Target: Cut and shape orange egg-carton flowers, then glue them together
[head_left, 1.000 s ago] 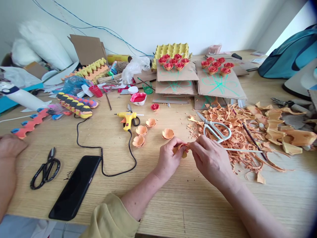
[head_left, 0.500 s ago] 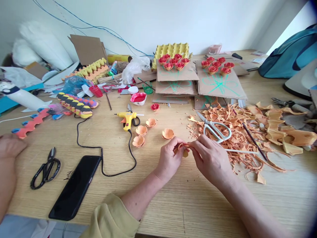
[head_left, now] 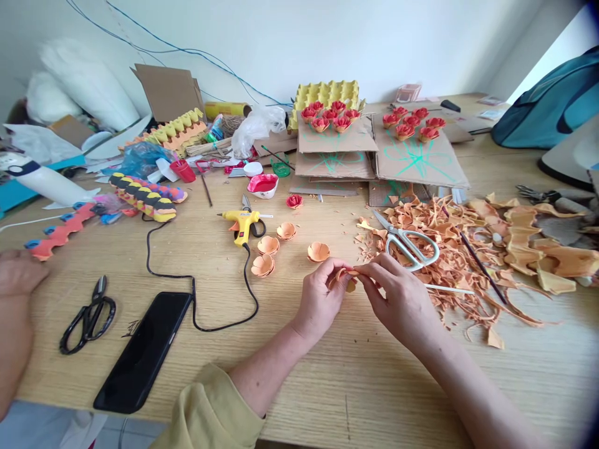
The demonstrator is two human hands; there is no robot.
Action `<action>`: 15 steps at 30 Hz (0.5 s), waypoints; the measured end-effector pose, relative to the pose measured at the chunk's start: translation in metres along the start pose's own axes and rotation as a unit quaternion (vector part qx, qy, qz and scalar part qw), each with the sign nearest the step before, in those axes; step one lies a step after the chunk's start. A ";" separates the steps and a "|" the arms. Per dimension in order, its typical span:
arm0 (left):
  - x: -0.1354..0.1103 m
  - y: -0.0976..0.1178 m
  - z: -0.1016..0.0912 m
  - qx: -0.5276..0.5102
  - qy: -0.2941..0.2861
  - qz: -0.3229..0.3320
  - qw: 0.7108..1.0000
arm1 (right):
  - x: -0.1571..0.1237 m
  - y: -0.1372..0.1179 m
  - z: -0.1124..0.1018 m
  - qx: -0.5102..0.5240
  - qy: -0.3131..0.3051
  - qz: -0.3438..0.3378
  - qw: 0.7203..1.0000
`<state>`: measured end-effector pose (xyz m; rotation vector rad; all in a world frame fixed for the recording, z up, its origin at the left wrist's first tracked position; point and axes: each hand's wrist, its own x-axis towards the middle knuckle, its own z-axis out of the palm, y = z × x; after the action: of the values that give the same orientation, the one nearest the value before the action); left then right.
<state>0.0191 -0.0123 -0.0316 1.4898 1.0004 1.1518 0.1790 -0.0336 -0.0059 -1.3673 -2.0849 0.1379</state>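
Note:
My left hand point(head_left: 321, 296) pinches an orange egg-carton flower cup point(head_left: 345, 279) between thumb and fingers. From the other side my right hand point(head_left: 400, 299) grips the cup's edge with its fingertips. Fingers cover much of the cup. Just beyond my left hand sits another orange flower cup point(head_left: 319, 252), upright on the table. Several more cups point(head_left: 268, 245) stand to its left, some of them stacked. Above these lies a small red-painted flower point(head_left: 294, 201). Grey-handled scissors point(head_left: 407, 244) rest on orange carton scraps point(head_left: 449, 231), beyond my right hand.
A yellow glue gun point(head_left: 243, 226) with a black cord lies left of the cups. Nearer the front edge are a black phone point(head_left: 143, 352) and black scissors point(head_left: 88, 317). Another person's arm point(head_left: 16, 312) rests at far left. Red flowers point(head_left: 330, 115) stand on cardboard point(head_left: 334, 142) at the back.
Both hands stay at nearly the same spot with the cup between them. The whole view has shifted very slightly.

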 end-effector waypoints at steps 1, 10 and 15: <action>0.000 0.000 0.000 -0.005 0.000 0.000 1.000 | 0.000 0.000 0.000 0.005 -0.003 0.002 1.000; 0.001 0.002 -0.001 -0.028 0.008 0.005 1.000 | 0.001 -0.001 -0.001 0.037 0.008 0.016 0.999; 0.000 0.003 0.000 -0.036 0.012 0.012 0.999 | 0.001 0.000 -0.001 0.045 0.007 0.020 0.999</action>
<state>0.0194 -0.0130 -0.0286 1.4377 0.9502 1.2121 0.1793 -0.0332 -0.0049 -1.3514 -2.0151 0.2356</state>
